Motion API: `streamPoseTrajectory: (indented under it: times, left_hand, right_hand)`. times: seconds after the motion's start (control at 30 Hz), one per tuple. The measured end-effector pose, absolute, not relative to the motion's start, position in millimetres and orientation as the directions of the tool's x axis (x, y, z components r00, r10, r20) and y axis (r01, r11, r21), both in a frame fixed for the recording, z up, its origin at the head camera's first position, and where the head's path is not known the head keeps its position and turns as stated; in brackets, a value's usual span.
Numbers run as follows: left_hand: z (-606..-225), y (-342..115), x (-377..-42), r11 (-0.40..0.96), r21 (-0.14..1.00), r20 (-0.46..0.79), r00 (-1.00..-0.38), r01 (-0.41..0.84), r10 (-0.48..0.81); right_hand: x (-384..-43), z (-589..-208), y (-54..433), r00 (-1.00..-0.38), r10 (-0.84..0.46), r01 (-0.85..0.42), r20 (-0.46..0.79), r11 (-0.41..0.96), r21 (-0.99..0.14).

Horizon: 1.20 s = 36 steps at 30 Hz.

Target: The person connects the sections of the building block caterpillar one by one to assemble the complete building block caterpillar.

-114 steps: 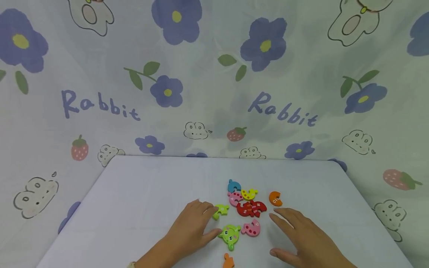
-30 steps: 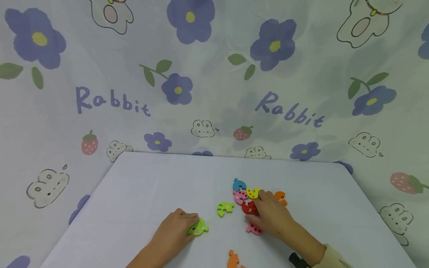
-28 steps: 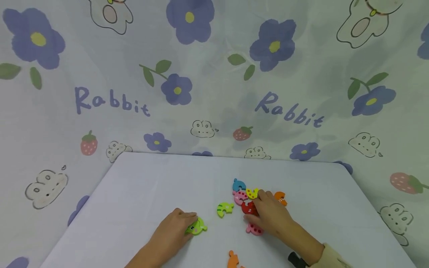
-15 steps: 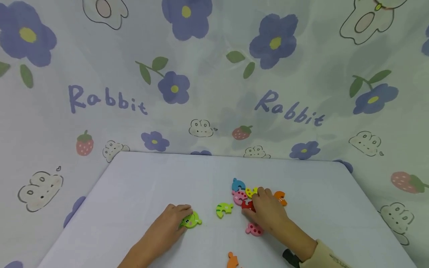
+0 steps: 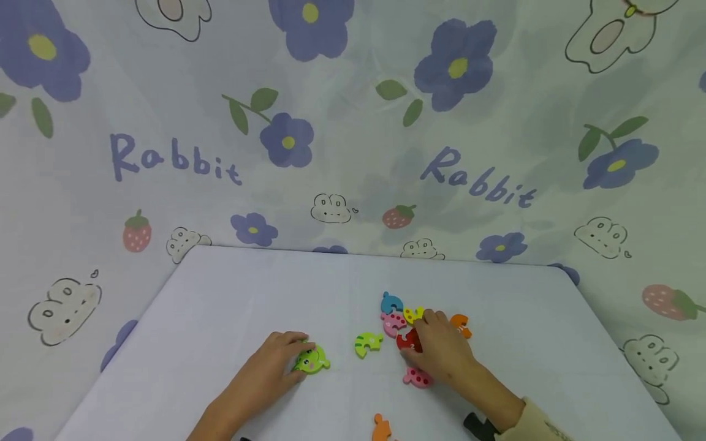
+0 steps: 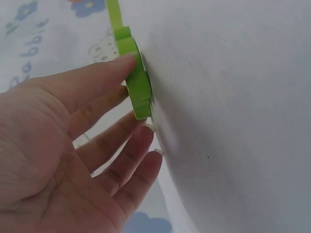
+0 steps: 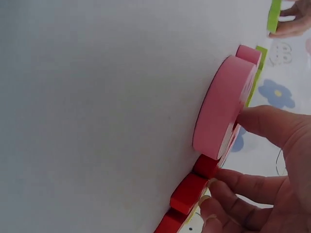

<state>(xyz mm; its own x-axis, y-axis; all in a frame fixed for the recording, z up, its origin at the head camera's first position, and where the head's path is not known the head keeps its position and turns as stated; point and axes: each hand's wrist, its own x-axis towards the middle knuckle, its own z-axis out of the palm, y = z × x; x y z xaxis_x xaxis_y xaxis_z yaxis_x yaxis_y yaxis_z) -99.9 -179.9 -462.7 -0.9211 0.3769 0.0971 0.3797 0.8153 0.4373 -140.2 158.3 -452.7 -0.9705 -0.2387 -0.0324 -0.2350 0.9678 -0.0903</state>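
In the head view, my left hand (image 5: 270, 367) pinches a lime-green puzzle piece with a cartoon face (image 5: 311, 360), thumb at the near edge and fingers at the far edge. The left wrist view shows the thumb pressed on this green piece (image 6: 136, 80) close over the tabletop. My right hand (image 5: 445, 346) bends over red puzzle pieces (image 5: 407, 341), one marked 2, and covers part of them. Its fingertips reach the red edge (image 7: 188, 191) in the right wrist view; the thumb is behind a spotted pink piece (image 7: 223, 104).
Loose around the right hand lie blue (image 5: 391, 302), yellow (image 5: 412, 315), orange (image 5: 460, 326) and pink (image 5: 393, 323) pieces. A striped green piece (image 5: 367, 344) sits between the hands, an orange one (image 5: 380, 427) nearer. A patterned cloth (image 5: 353, 122) hangs behind the white table (image 5: 248, 288).
My left hand has taken hold of the green face piece and drawn it left, away from the others. The right hand has come over the red pieces and stayed there this last second.
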Motion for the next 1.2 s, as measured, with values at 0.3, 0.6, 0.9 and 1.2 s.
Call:
streamPoseTrajectory:
  times: [0.3, 0.6, 0.9, 1.2]
  left_hand:
    - [-463, -185, -101, 0.805, 0.482, 0.079, -0.932, 0.345, 0.352]
    - [-476, -192, -105, 0.752, 0.562, 0.119, -0.933, 0.345, 0.339]
    - [-481, -194, -108, 0.734, 0.632, 0.069, -0.962, 0.247, 0.264]
    - [-488, -201, -109, 0.685, 0.691, 0.059, -0.962, 0.231, 0.265]
  right_hand:
    - [-135, -453, 157, -0.947, -0.321, -0.312, -0.013, 0.927, -0.208]
    - [-125, -440, 138, -0.897, -0.44, -0.397, -0.044, 0.844, -0.361]
    - [-122, -438, 118, -0.853, -0.521, -0.485, -0.016, 0.804, -0.345]
    - [-125, -441, 87, -0.792, -0.608, -0.549, -0.059, 0.751, -0.366]
